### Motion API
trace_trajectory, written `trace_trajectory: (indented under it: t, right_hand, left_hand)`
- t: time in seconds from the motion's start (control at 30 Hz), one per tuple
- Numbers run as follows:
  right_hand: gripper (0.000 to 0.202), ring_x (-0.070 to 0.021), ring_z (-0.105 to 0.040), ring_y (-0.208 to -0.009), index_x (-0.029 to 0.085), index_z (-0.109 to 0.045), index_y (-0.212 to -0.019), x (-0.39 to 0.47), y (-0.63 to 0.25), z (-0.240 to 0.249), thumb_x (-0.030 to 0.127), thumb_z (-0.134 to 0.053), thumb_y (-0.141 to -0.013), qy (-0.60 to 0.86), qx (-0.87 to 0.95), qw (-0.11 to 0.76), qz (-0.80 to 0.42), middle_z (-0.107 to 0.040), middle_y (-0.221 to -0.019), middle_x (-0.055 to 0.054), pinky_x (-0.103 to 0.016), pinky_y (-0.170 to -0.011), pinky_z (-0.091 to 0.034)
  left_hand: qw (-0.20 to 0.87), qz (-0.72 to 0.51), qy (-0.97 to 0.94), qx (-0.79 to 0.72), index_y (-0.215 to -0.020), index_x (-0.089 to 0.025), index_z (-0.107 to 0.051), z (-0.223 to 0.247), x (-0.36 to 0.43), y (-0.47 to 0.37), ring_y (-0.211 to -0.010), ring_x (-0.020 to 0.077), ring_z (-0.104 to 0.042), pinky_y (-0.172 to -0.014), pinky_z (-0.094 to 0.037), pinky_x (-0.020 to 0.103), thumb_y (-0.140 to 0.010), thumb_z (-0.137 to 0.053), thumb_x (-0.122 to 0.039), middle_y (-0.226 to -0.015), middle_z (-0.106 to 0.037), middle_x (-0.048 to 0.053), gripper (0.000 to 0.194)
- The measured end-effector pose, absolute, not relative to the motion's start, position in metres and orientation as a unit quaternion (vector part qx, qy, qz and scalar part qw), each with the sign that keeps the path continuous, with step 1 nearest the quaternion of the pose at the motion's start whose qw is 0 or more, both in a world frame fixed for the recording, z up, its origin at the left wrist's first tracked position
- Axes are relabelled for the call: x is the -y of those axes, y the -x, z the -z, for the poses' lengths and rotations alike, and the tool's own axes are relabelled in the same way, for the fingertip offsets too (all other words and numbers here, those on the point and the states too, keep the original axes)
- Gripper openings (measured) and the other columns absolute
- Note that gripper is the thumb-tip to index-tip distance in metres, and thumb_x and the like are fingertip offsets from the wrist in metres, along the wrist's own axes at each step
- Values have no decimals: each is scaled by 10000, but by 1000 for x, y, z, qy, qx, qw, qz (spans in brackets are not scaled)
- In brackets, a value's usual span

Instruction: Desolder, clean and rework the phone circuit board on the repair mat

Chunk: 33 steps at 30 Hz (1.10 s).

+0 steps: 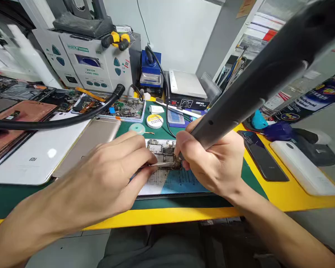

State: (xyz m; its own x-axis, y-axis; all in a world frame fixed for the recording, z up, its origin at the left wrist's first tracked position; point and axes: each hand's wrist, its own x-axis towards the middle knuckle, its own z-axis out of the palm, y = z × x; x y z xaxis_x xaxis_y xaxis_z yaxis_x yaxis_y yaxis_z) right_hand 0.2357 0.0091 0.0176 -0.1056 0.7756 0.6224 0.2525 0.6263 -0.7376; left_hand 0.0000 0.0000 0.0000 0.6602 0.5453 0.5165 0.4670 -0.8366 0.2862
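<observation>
**Hot-air work on a bare phone board, midway through**

At the far left of the tabletop [268, 193] lie phone shells: a copper-coloured back cover [19, 115], a white back cover [41, 154] and a gold one [91, 139] just beside it. A black hose [58, 121] runs across them towards the rework station [91, 63] standing at the back.

The left hand [106, 182] reaches in from the lower left. Its fingers [141, 163] are pinched together on metal tweezers [163, 164], whose tips rest on the circuit board [161, 150]. The board lies at the middle of the tabletop on a pale blue work mat [173, 182], between the two hands.

Behind the board sit a white solder reel [137, 129], a yellow-lidded tin [154, 120] and a tray of loose parts [122, 108].

The right hand [214, 160] is wrapped closed around the grey handle of a hot-air tool [253, 89], its nozzle end pointing down at the board's right part; the tip itself is hidden by the fingers.

Further right, a dark phone [262, 156] and a white phone [301, 167] lie on the yellow edge.

As a judgement: the phone is already stripped and the board is out, so disassembly looks done. The rework on the board appears under way. No part is visibly lifted clear, and the shells are all open, so finishing the rework and reassembly remain.
</observation>
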Motion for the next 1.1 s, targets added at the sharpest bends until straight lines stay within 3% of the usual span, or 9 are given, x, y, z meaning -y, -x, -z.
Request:
trace_trajectory:
  t: [0.17, 0.77, 1.1]
  right_hand:
    - [273, -117, -526, -526, 238, -695, -681, -10, -232, -17, 126, -761, -921, 358, 707, 561, -238, -625, -628, 44, -300, -514, -429]
    - [279, -109, -495, -528, 225, -667, -662, -8, -232, -18, 177, -771, -917, 403, 692, 545, -251, -552, -594, 56, -305, -504, -425]
    - [269, -107, -525, -535, 227, -693, -673, -8, -232, -18, 172, -786, -919, 383, 690, 560, -253, -636, -642, 41, -288, -501, -438]
  left_hand:
    - [68, -302, -909, -279, -1056, -159, -702, 0, -1, -1, -923, 200, -580, -801, -448, 401, -1143, -598, -116, -957, -621, 35, 142]
    - [42, -304, -911, -275, -1134, -183, -698, 1, -2, -1, -910, 202, -604, -783, -464, 387, -1144, -587, -128, -960, -636, 30, 124]
    - [59, -302, -909, -281, -1069, -181, -694, 0, -1, -2, -904, 196, -593, -790, -474, 386, -1138, -596, -119, -944, -627, 27, 134]
